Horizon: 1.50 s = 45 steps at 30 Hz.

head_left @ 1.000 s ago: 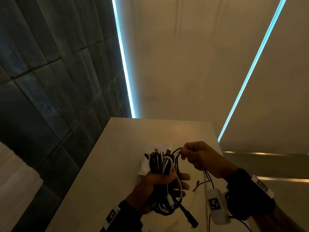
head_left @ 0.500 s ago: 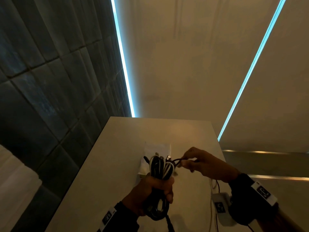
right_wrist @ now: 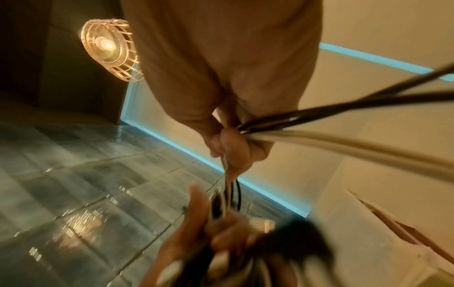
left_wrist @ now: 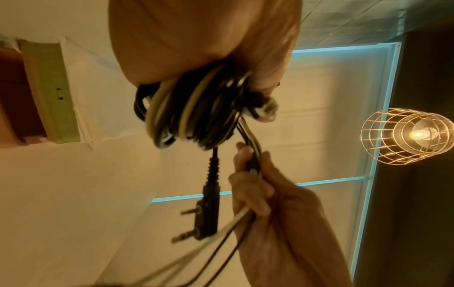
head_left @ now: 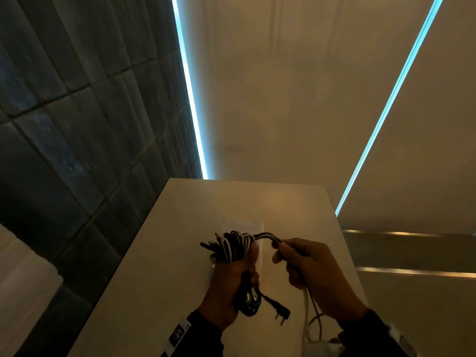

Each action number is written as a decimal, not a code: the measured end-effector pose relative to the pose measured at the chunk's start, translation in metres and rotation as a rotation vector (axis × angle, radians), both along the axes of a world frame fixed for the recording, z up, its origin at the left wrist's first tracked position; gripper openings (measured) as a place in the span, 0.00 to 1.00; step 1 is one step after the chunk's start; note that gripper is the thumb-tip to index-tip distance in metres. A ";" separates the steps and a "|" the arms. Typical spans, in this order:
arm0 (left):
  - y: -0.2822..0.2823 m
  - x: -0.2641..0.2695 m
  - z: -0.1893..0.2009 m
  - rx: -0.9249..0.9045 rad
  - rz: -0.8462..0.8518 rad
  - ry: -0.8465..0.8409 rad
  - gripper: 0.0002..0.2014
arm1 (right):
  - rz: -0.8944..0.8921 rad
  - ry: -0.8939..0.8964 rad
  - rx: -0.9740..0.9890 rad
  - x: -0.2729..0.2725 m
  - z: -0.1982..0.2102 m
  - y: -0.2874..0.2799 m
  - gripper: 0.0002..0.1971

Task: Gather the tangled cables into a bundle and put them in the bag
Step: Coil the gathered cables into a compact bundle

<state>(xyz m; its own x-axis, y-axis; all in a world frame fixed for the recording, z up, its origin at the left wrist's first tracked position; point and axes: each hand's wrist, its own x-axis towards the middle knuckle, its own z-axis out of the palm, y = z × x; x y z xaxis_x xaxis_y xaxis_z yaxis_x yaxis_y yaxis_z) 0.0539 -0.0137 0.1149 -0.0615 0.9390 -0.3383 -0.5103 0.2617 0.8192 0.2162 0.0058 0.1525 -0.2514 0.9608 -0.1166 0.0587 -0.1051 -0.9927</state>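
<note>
A coil of black and white cables point(head_left: 233, 247) is gripped in my left hand point(head_left: 229, 284) above the table. The same cable bundle point(left_wrist: 194, 108) fills the left wrist view, with a black two-pin plug point(left_wrist: 206, 209) dangling under it. My right hand point(head_left: 301, 264) grips the loose cable strands point(head_left: 268, 237) just right of the coil, bent over toward it. The strands point(right_wrist: 319, 124) run out of the right fist toward the camera in the right wrist view. A pale flat bag point(head_left: 244, 225) lies on the table behind the coil, mostly hidden.
The beige table point(head_left: 180, 253) runs away from me, with a dark tiled wall point(head_left: 77, 150) on its left. A white adapter point(head_left: 322, 347) hangs on the cables at the bottom right. A caged lamp point(left_wrist: 407, 136) glows overhead.
My right hand has carried the loose strands up and over the top of the coil, then out to the right. The left hand has turned, and the plug now hangs lower.
</note>
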 end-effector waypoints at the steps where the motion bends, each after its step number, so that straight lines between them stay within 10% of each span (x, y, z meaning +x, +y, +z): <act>1: 0.000 0.003 -0.002 0.017 -0.015 0.000 0.16 | -0.039 -0.082 0.078 -0.009 -0.001 -0.005 0.14; 4: 0.000 0.009 -0.003 -0.004 -0.099 -0.056 0.23 | -0.046 -0.458 0.411 -0.034 -0.012 -0.017 0.12; 13: 0.013 0.012 -0.002 -0.003 0.079 -0.066 0.15 | 0.174 -0.703 0.601 -0.035 -0.011 -0.028 0.07; 18: 0.027 -0.007 0.001 -0.093 0.189 -0.094 0.11 | -0.015 -0.575 0.532 -0.025 -0.017 -0.040 0.03; 28: 0.039 -0.034 0.025 0.036 0.227 -0.356 0.17 | 0.518 -0.038 -0.253 0.012 -0.051 -0.041 0.17; 36: 0.007 -0.032 0.032 -0.019 -0.360 -0.026 0.14 | 0.281 -0.451 0.100 0.033 -0.037 0.017 0.17; 45: -0.003 -0.005 0.022 0.018 -0.383 -0.080 0.20 | 0.231 -0.350 0.338 0.001 0.012 0.046 0.15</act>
